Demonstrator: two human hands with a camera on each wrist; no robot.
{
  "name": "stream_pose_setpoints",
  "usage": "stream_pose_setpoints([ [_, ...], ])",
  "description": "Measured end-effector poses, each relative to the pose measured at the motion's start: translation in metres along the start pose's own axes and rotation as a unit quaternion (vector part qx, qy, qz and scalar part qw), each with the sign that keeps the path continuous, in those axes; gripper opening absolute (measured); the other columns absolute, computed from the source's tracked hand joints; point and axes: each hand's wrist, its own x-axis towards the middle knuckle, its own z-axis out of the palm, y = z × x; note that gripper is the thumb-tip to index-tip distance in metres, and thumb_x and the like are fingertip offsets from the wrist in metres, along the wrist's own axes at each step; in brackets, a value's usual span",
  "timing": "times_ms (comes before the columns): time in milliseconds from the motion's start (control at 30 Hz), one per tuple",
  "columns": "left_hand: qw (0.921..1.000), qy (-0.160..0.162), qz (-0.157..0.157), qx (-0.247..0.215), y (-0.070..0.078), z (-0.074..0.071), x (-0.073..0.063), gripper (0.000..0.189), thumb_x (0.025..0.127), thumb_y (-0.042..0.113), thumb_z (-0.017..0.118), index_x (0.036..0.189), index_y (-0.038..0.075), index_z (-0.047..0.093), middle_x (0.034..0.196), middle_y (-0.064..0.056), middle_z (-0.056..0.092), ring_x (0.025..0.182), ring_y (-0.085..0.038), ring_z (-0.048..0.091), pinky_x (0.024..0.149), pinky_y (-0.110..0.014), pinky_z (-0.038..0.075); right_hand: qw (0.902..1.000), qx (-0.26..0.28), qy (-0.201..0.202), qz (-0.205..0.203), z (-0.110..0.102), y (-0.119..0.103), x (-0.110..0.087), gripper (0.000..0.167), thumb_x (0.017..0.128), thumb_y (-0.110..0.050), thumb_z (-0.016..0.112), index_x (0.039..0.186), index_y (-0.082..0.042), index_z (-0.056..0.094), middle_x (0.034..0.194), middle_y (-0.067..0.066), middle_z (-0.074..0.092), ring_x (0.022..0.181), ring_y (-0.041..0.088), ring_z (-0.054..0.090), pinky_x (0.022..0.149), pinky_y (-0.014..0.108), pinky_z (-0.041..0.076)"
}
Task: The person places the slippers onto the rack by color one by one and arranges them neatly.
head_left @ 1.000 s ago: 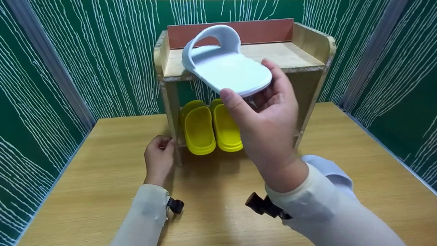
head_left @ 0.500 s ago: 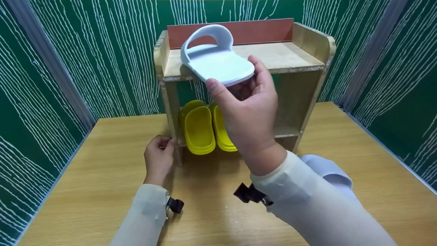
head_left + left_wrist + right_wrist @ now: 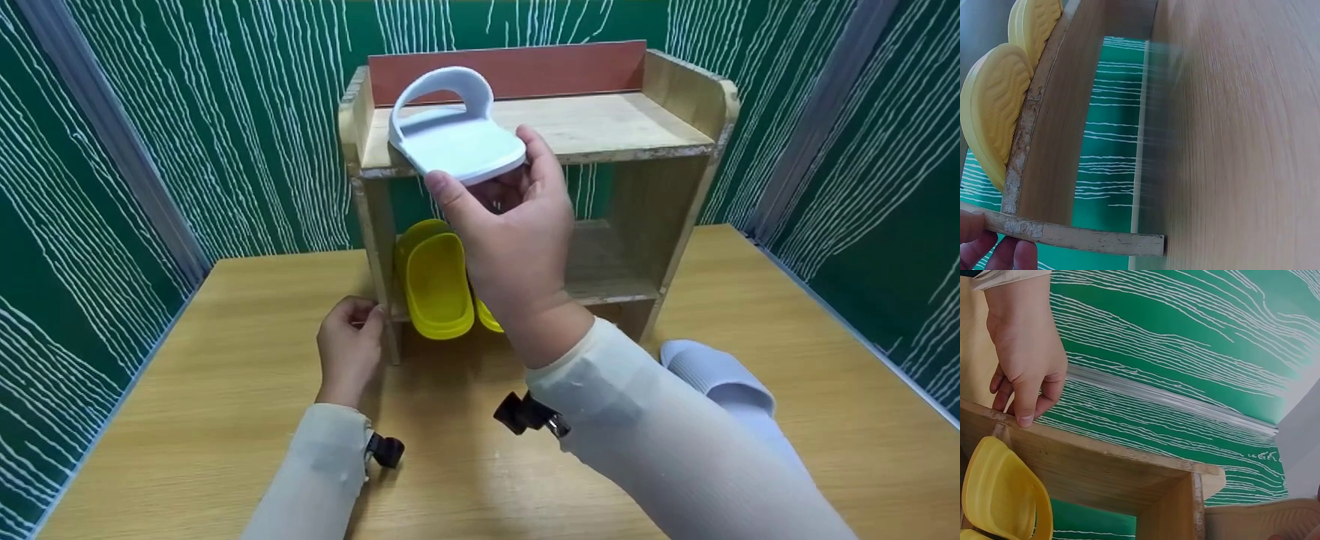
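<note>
Above the left part of the small wooden rack's (image 3: 600, 124) top board, my right hand (image 3: 517, 240) holds a white slide slipper (image 3: 459, 146) by the heel, thumb on the near left edge and fingers on the right. Its strap end points away from me. My left hand (image 3: 349, 352) pinches the front edge of the rack's left side panel low down; in the left wrist view the thumb and fingertips (image 3: 1008, 253) lie on either side of that panel. A pair of yellow slippers (image 3: 439, 289) stands on the lower shelf at the left, one mostly hidden behind my right hand.
A second white slipper (image 3: 716, 375) lies on the wooden table (image 3: 262, 315) at the right, partly behind my right sleeve. A red-brown board (image 3: 562, 71) backs the rack's top. Green walls with white streaks (image 3: 285, 112) enclose the table behind and at both sides.
My right hand has moved left with the white slipper, first slightly up, then down closer over the rack's top board. The left hand stays where it was on the rack.
</note>
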Motion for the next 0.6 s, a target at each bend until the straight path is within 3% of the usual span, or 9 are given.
stream_pose_setpoints([
  [300,0.9998,-0.004,-0.016,-0.007,0.001,0.000,0.000,0.015,0.106,0.020,0.064,0.114,0.008,0.068,0.113,-0.011,0.064,0.103,-0.026,0.060,0.090,-0.036,0.056,0.9997,0.015,-0.019,0.002,0.010,0.008,0.001,0.091,0.089,-0.011,0.086,0.160,-0.005,0.031,0.143,0.008,0.057,0.125,0.013,0.064,0.104,0.024,0.053],
  [600,0.9999,-0.002,-0.012,-0.005,0.001,0.000,0.001,0.014,0.106,0.020,0.065,0.112,0.008,0.069,0.111,-0.011,0.064,0.100,-0.025,0.059,0.087,-0.034,0.056,0.9996,0.002,-0.021,0.021,0.018,0.015,0.003,0.089,0.087,-0.014,0.088,0.155,-0.008,0.031,0.140,0.008,0.056,0.121,0.015,0.063,0.103,0.024,0.053],
])
